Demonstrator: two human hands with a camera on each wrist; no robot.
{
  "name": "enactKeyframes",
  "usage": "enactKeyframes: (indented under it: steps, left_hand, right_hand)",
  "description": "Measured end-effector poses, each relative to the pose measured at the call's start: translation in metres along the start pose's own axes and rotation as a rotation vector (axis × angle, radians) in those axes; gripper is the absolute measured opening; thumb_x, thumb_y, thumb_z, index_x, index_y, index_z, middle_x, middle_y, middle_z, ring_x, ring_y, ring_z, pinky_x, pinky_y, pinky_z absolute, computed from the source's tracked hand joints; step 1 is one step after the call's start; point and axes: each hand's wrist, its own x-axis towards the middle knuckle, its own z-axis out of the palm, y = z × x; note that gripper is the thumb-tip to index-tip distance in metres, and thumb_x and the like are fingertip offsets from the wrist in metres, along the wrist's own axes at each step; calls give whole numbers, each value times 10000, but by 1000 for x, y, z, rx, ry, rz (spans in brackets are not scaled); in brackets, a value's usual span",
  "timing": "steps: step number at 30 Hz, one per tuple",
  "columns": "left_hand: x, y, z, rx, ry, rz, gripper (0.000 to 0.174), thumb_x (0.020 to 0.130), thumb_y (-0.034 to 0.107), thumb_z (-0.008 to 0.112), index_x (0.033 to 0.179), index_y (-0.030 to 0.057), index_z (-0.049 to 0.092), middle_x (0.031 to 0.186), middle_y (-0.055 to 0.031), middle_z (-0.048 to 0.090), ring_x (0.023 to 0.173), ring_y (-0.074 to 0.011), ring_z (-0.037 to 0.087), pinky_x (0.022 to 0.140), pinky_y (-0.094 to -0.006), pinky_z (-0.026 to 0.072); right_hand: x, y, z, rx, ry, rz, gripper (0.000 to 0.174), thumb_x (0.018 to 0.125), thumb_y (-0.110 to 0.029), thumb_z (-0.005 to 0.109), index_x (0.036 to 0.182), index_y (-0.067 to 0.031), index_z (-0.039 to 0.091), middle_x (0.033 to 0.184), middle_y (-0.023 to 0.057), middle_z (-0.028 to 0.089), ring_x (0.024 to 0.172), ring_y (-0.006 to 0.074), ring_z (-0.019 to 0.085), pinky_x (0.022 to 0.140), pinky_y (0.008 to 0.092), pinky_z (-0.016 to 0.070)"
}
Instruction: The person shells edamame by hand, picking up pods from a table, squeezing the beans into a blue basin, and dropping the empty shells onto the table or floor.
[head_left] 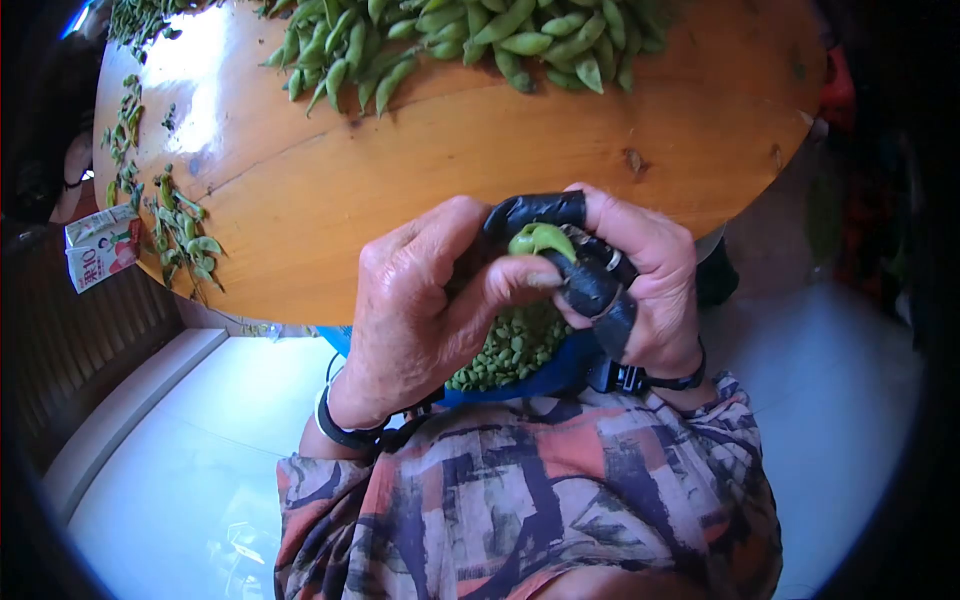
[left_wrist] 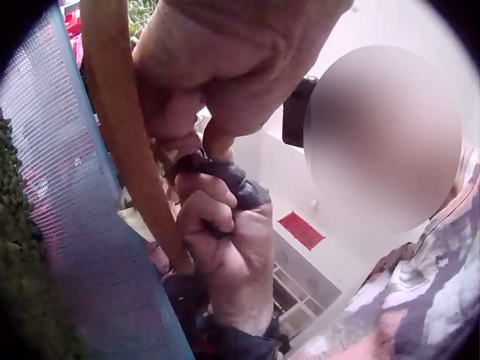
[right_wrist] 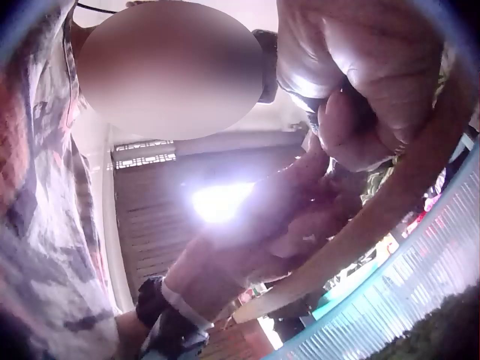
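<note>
A green pod is pinched between the two hands, above a blue basket of shelled green beans. My left hand has its thumb and curled fingers on the pod's left side. My right hand, with black coverings on its thumb and a finger, grips the pod from the right. In the left wrist view the right hand shows its fingers curled in. In the right wrist view the left hand meets the right hand; the pod itself is hidden there.
A big heap of green pods lies on the far side of the wooden table. Loose pods and scraps lie along its left edge beside a printed carton. The table's rim curves just beyond the hands.
</note>
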Motion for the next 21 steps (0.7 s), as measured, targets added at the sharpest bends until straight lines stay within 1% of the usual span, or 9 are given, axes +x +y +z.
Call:
enactKeyframes:
  steps: [3, 8, 11, 13, 15, 16, 17, 19, 21]
  left_hand:
    - [2, 5, 5, 180, 66, 116, 222, 826, 128, 731, 820, -13, 559, 653, -119, 495, 556, -275, 522, 518, -318, 425]
    - [1, 3, 7, 346, 118, 255, 102, 912, 45, 563, 836, -8, 520, 657, -167, 474, 587, -380, 498, 538, -401, 411]
    - [1, 3, 4, 392, 87, 224, 112, 922, 59, 543, 835, -9, 525, 651, -176, 474, 597, -390, 496, 533, -403, 405]
    - [2, 0, -2, 365, 70, 205, 162, 947, 104, 530, 839, -18, 528, 635, -177, 489, 580, -349, 524, 529, -394, 408]
    - [0, 3, -9, 107, -74, -31, 198, 971, 134, 507, 853, -24, 532, 629, -160, 530, 560, -280, 553, 528, -372, 421]
    - [-2, -2, -8, 131, -46, 9, 217, 986, 150, 486, 867, -25, 534, 625, -123, 553, 547, -206, 556, 526, -341, 433]
    - [-5, -7, -6, 145, -27, 32, 217, 986, 150, 486, 867, -25, 534, 625, -123, 553, 547, -206, 556, 526, -341, 433]
    - [-13, -11, -2, 51, -96, -27, 265, 1028, 208, 439, 1122, -2, 571, 737, 38, 562, 626, -31, 482, 530, -200, 382]
    - [-24, -6, 3, 11, -106, -59, 278, 1024, 232, 456, 1158, 10, 557, 749, 60, 546, 619, -15, 458, 540, -177, 373]
  right_hand:
    - [-5, 8, -1, 28, 26, 37, 192, 784, -5, 597, 975, 15, 612, 768, 93, 566, 700, 163, 576, 648, 262, 444]
    - [-4, 7, 6, 139, 79, 102, 220, 778, 1, 542, 986, 14, 611, 749, 93, 569, 695, 149, 557, 652, 257, 441]
    - [-6, 8, 6, 162, 66, 134, 237, 777, 4, 525, 996, 18, 612, 744, 90, 582, 696, 141, 555, 661, 260, 447]
    - [-8, 17, 7, 95, 53, 73, 261, 770, 5, 502, 1007, 20, 612, 744, 97, 596, 694, 154, 564, 667, 279, 456]
    - [-6, 19, 13, 69, 104, 15, 259, 760, 8, 504, 996, 17, 611, 748, 128, 603, 677, 180, 559, 662, 296, 458]
    - [-7, 19, 15, 8, 115, -8, 244, 746, 12, 511, 973, 14, 599, 772, 172, 591, 688, 262, 579, 660, 332, 463]
    - [-8, 20, 18, 7, 108, -40, 244, 746, 12, 511, 973, 14, 599, 772, 172, 591, 688, 262, 579, 660, 332, 463]
    - [-16, 22, 23, -298, 221, -251, 230, 733, 17, 524, 955, 9, 584, 786, 201, 569, 737, 363, 585, 669, 368, 468]
    - [-30, 19, 30, -356, 230, -341, 269, 704, 26, 527, 970, 12, 562, 810, 204, 537, 793, 420, 567, 675, 414, 466]
